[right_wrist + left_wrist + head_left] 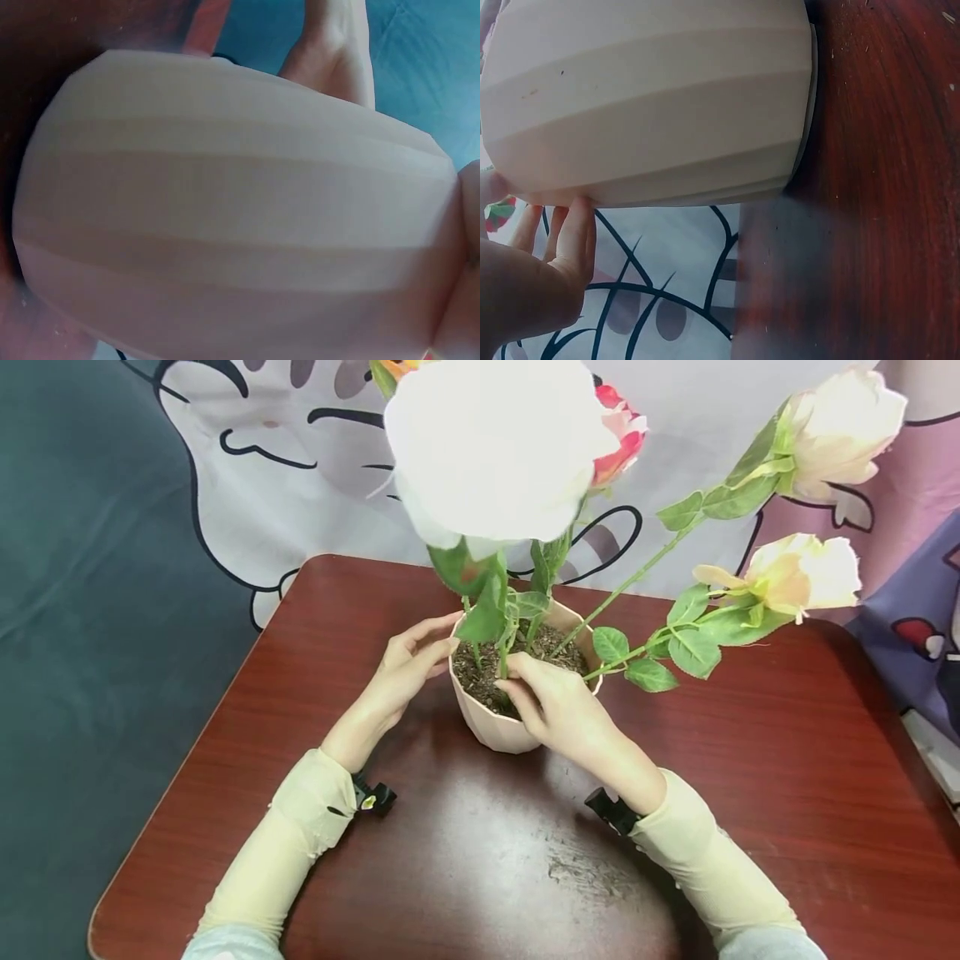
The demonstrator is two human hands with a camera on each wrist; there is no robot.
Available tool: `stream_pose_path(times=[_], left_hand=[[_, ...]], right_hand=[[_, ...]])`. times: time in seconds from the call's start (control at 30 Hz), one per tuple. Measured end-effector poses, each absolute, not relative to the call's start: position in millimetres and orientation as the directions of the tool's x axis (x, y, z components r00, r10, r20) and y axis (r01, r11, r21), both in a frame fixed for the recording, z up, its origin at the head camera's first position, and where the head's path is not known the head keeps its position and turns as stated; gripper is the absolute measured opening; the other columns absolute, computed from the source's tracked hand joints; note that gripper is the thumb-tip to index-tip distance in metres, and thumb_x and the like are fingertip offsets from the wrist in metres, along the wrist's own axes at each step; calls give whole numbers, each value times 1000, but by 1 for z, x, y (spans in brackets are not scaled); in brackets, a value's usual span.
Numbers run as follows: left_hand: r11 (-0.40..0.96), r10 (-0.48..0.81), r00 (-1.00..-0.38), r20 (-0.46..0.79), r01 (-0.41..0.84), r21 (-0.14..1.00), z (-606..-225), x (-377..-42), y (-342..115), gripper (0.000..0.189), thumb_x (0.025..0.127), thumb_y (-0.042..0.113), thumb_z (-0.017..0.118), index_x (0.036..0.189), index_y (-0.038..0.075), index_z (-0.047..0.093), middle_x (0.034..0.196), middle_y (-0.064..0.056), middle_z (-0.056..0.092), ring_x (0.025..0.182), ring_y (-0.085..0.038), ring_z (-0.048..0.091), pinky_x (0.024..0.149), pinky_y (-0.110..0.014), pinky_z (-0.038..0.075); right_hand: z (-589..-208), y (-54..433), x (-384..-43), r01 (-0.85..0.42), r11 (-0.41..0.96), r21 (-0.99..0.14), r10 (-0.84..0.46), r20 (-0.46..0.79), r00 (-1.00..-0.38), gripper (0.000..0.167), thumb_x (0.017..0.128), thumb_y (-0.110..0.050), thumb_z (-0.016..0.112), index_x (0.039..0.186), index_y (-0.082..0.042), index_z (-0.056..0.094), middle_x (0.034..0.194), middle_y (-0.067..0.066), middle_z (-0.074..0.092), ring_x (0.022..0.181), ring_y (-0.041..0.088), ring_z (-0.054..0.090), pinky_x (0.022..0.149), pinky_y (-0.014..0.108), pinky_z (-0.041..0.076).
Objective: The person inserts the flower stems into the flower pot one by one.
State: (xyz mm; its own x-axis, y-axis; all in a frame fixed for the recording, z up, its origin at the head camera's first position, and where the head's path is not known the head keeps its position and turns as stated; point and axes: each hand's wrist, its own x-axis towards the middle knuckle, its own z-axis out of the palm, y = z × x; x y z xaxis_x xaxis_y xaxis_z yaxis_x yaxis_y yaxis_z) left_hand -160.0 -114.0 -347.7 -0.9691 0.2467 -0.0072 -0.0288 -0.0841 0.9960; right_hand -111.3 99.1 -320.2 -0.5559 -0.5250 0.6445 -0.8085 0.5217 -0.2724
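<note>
A pale pink faceted flowerpot (491,727) holds dark soil (480,681) with several artificial flowers standing in it. At its left rim, my left hand (397,672) holds the pot with the thumb at the edge; in the left wrist view its fingers (574,232) touch the pot's outer wall. Over the near rim, my right hand (566,706) pinches the low green stem (503,662) of a large white flower (495,452). That bloom looks overexposed and hides part of the pot. In the right wrist view the pot wall (225,195) fills most of the picture.
Two pale roses lean out to the right, an upper one (843,431) and a lower one (806,577). A red-and-pink flower (621,439) stands behind the white bloom. Dark crumbs (588,868) lie on the reddish-brown table (787,760). A cartoon cloth (247,502) hangs behind.
</note>
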Motion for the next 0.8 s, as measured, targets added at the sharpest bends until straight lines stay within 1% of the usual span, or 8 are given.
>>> stream_pose_path(times=[0.1,0.23,0.33,0.47,0.57,0.63,0.7,0.8], left_hand=[[-65,239,-971,-13,-29,997,-348,-159,-116,39,93,18,58,132,19,54,131,-6,54,115,-17,53,97,-41,45],[-46,215,-977,-18,-29,999,-353,-159,-117,39,93,24,58,132,20,54,131,-5,53,114,-17,54,96,-39,46],[-60,202,-979,-16,-29,998,-358,-160,-117,38,93,24,57,130,13,54,128,-8,54,111,-18,55,94,-38,48],[-64,191,-980,-49,-62,996,-363,-158,-119,37,95,18,54,128,3,49,126,-10,53,109,-14,54,92,-36,49],[-32,168,-983,-73,-80,996,-364,-154,-122,41,95,21,54,131,5,45,128,-10,51,109,-14,53,91,-37,50],[-14,160,-985,-69,-72,997,-362,-152,-124,42,95,25,55,132,6,44,130,-11,50,110,-16,53,90,-38,49],[-1,151,-987,-57,-58,998,-361,-152,-126,44,95,25,55,132,6,43,129,-12,49,111,-18,53,91,-39,49],[14,156,-987,-44,-42,999,-362,-151,-131,42,96,21,52,133,6,43,133,-11,47,118,-19,49,95,-39,46]], right_hand=[[-323,99,-111,-793,531,-298,-484,662,-573,15,93,-17,58,99,-4,56,81,4,60,71,15,56,65,30,48],[-328,98,-111,-780,552,-296,-433,697,-571,38,97,-35,49,108,1,56,95,10,65,90,22,61,82,35,49],[-331,99,-111,-771,576,-273,-431,700,-569,47,97,-42,45,112,2,55,100,12,64,96,24,59,87,37,47],[-334,106,-107,-754,598,-272,-460,654,-601,51,97,-45,42,118,0,53,107,11,61,101,25,56,90,38,44],[-338,112,-101,-743,591,-314,-479,604,-637,51,97,-44,43,125,-3,51,117,11,58,111,24,52,95,39,40],[-343,117,-97,-744,576,-337,-485,592,-644,51,97,-44,45,128,-4,50,124,10,56,117,25,49,100,40,37],[-348,122,-92,-758,554,-345,-487,604,-631,51,96,-43,46,128,-3,50,127,11,54,119,28,48,101,42,35],[-353,131,-85,-801,510,-315,-488,660,-570,49,96,-42,48,122,-1,54,126,12,55,116,31,49,100,43,35]])
